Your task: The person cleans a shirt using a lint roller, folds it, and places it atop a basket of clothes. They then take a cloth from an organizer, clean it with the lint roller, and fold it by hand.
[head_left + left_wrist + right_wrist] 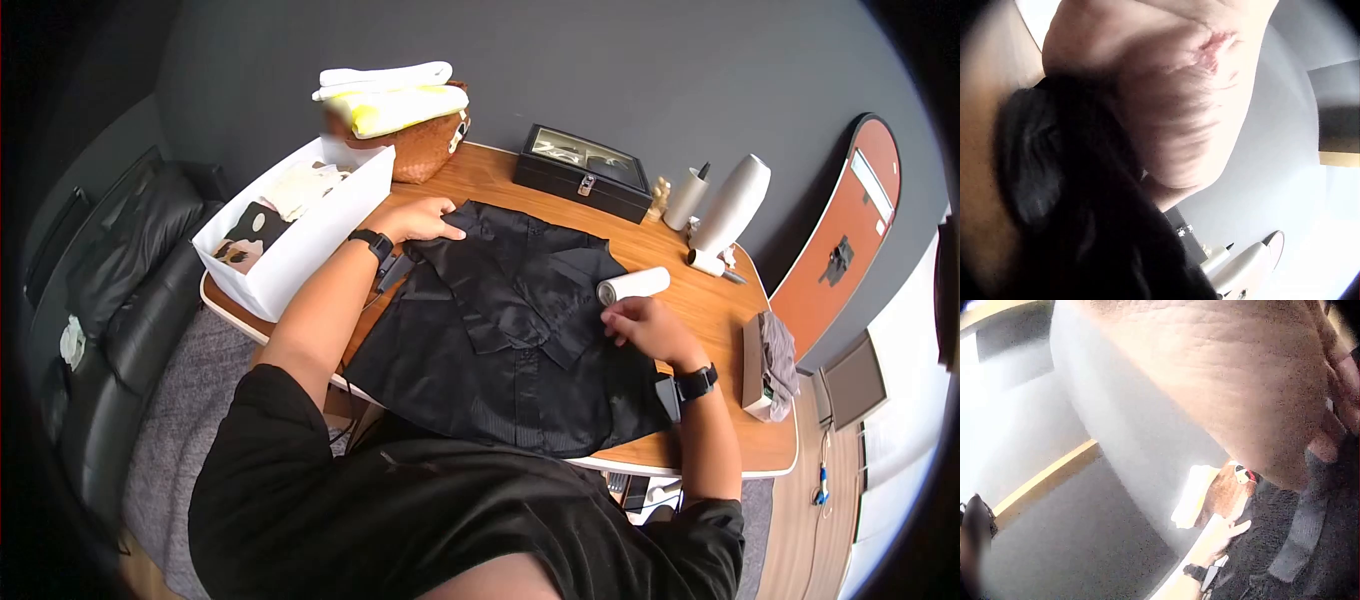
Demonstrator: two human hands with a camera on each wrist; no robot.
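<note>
A black button-front shirt (pixel 450 375) lies spread over the wooden table, its sleeves folded inward across the middle. At the shirt's upper left edge my left hand (pixel 422 220) grips the fabric, the thumb on top. In the left wrist view, black cloth (pixel 1029 162) bunches up under that hand (pixel 1166 112), and its fingertips are hidden. Bent fingers of my right hand (pixel 648 328) hover at the shirt's right side, thumb and forefinger close together. I cannot tell whether they pinch cloth. Just beyond that hand lies a white cylinder (pixel 638 284).
On the left stands a white box (pixel 335 225) with folded cloth inside. Behind it, towels (pixel 400 105) top a brown woven basket (pixel 425 150). A black case (pixel 583 170) sits at the back. White bottles (pixel 732 205) and a box of grey cloth (pixel 770 365) are on the right.
</note>
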